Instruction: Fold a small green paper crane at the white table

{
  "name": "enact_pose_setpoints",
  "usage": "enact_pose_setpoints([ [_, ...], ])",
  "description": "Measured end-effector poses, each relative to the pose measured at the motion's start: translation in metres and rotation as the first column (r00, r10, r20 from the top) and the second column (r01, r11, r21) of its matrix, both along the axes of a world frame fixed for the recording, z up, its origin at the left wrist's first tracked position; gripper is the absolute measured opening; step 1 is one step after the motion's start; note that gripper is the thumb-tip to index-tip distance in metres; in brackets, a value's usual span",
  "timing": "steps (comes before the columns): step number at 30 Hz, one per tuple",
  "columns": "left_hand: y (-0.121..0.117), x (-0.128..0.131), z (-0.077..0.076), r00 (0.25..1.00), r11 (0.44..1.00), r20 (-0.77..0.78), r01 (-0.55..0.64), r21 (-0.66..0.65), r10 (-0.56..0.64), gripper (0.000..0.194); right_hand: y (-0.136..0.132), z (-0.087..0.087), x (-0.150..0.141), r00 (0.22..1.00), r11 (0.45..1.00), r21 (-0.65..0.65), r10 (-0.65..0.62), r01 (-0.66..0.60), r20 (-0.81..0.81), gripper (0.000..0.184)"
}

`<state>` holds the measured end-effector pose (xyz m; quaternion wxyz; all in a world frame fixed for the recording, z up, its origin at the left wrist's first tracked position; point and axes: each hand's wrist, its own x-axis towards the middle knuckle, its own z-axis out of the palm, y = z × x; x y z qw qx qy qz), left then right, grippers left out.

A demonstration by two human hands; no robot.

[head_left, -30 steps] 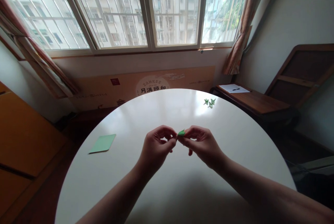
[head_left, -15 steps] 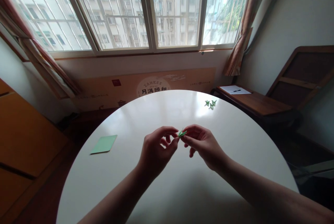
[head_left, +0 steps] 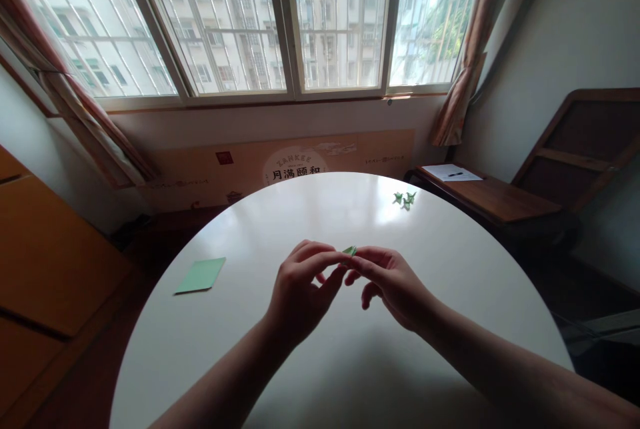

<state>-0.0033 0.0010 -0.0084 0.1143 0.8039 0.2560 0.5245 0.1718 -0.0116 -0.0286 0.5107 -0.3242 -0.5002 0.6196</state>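
Here we pinch the folded green paper (head_left: 349,251) between left hand (head_left: 304,285) and right hand (head_left: 395,281), fingers (head_left: 324,260) narrowed, probably because it's tiny.

Folded paper (head_left: 349,251): partly hidden by my left grip (head_left: 303,289) and right grip (head_left: 395,284); creases too small to tell.
Table (head_left: 310,222): near edge cut off below.
Poster (head_left: 295,159): bottom partly hidden behind the table.
Sheet (head_left: 440,171): too small for me to read.
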Motion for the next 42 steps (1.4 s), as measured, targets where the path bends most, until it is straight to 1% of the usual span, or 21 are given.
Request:
enact_pose_setpoints([
  [4, -0.001, 0.0, -0.002, 1.0, 0.999, 0.0, 0.013, -0.032, -0.013, 0.019, 0.001, -0.001, 0.0, 0.999, 0.999, -0.045, -0.022, 0.021, -0.029, 0.026],
  [6, -0.003, -0.001, -0.002, 1.0, 0.996, 0.028, -0.003, -0.095, 0.006, 0.017, 0.002, -0.002, 0.0, 0.999, 0.998, -0.061, -0.026, 0.023, -0.044, 0.026],
  [9, -0.004, -0.001, -0.001, 0.994, 0.98, 0.08, -0.053, -0.192, 0.07, 0.013, 0.002, -0.003, 0.001, 0.998, 0.996, -0.084, -0.034, 0.029, -0.055, 0.026],
  [11, -0.003, -0.002, 0.0, 0.992, 0.969, 0.095, -0.062, -0.239, 0.087, 0.01, 0.002, -0.002, 0.002, 0.998, 0.995, -0.092, -0.037, 0.032, -0.055, 0.026],
  [14, -0.002, -0.002, 0.001, 0.994, 0.96, 0.099, -0.019, -0.281, 0.049, 0.007, 0.002, -0.001, 0.003, 0.998, 0.997, -0.067, -0.043, 0.04, -0.036, 0.027],
  [18, -0.002, -0.003, 0.001, 0.996, 0.957, 0.088, 0.047, -0.285, -0.023, 0.015, 0.001, 0.0, 0.004, 0.998, 0.997, -0.037, -0.066, 0.066, -0.017, 0.026],
  [20, -0.003, -0.003, 0.001, 0.995, 0.955, 0.081, 0.071, -0.287, -0.05, 0.017, 0.0, 0.0, 0.004, 0.998, 0.997, -0.03, -0.066, 0.066, -0.012, 0.025],
  [22, -0.003, -0.003, 0.001, 0.996, 0.951, 0.075, 0.076, -0.301, -0.056, 0.013, 0.0, 0.0, 0.004, 0.998, 0.998, -0.009, -0.062, 0.062, -0.004, 0.025],
  [24, -0.004, -0.002, 0.001, 0.996, 0.939, 0.083, 0.055, -0.339, -0.029, 0.009, -0.001, 0.0, 0.003, 0.998, 0.998, 0.013, -0.059, 0.058, 0.011, 0.026],
  [27, -0.002, 0.0, -0.001, 0.989, 0.89, 0.146, 0.04, -0.455, 0.03, 0.003, -0.001, 0.0, 0.002, 0.998, 0.998, 0.032, -0.054, 0.053, 0.034, 0.027],
  [29, 0.0, 0.001, -0.003, 0.976, 0.839, 0.211, 0.076, -0.539, 0.047, 0.007, 0.0, 0.0, 0.001, 0.998, 0.998, 0.039, -0.052, 0.05, 0.045, 0.027],
  [31, 0.003, 0.001, -0.005, 0.962, 0.793, 0.268, 0.124, -0.596, 0.052, 0.013, 0.001, 0.0, 0.001, 0.997, 0.998, 0.037, -0.047, 0.045, 0.053, 0.029],
  [33, 0.005, 0.001, -0.007, 0.948, 0.76, 0.314, 0.159, -0.63, 0.061, 0.016, 0.001, -0.002, 0.001, 0.997, 0.999, 0.028, -0.036, 0.034, 0.07, 0.031],
  [38, 0.007, 0.003, -0.007, 0.919, 0.676, 0.377, 0.205, -0.707, 0.116, 0.021, 0.001, -0.005, 0.001, 0.989, 1.0, 0.013, -0.027, 0.025, 0.146, 0.032],
  [42, 0.007, 0.005, -0.005, 0.911, 0.627, 0.4, 0.252, -0.737, 0.103, 0.025, 0.002, -0.005, 0.001, 0.988, 0.999, 0.007, -0.043, 0.043, 0.148, 0.032],
])
